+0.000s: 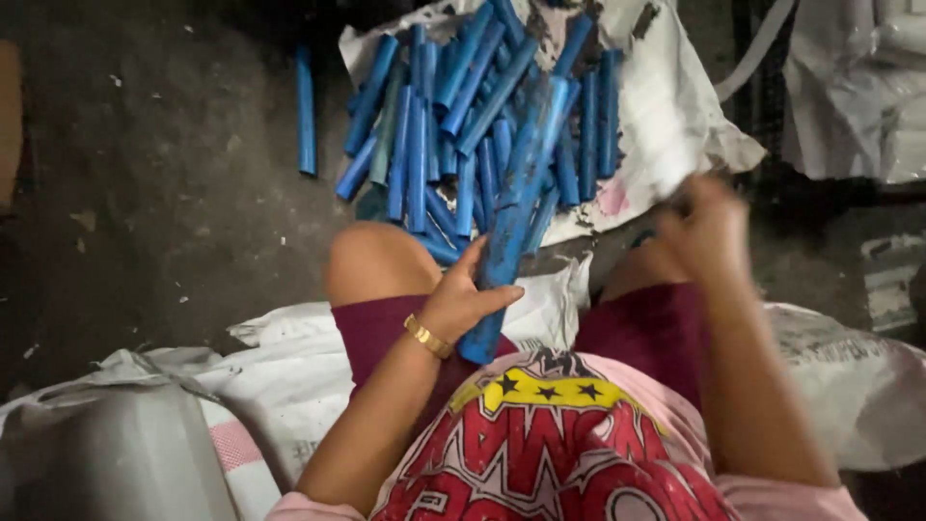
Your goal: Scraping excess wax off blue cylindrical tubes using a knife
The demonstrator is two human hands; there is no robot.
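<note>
My left fingers (461, 280) are clamped on 1 long blue pipe (513, 214) above the blue pipe pile (463, 125); my blurred right hand (709, 227) grip is indeterminate.

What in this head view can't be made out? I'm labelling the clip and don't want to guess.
- Right hand: motion blur; whether it holds anything cannot be told.
- Long blue pipe: the left hand covers part of its lower length.
- Pile of short blue pipes: overlapping, and cut off by the top edge; no count possible.
- White sack under the pile: mostly covered.
</note>
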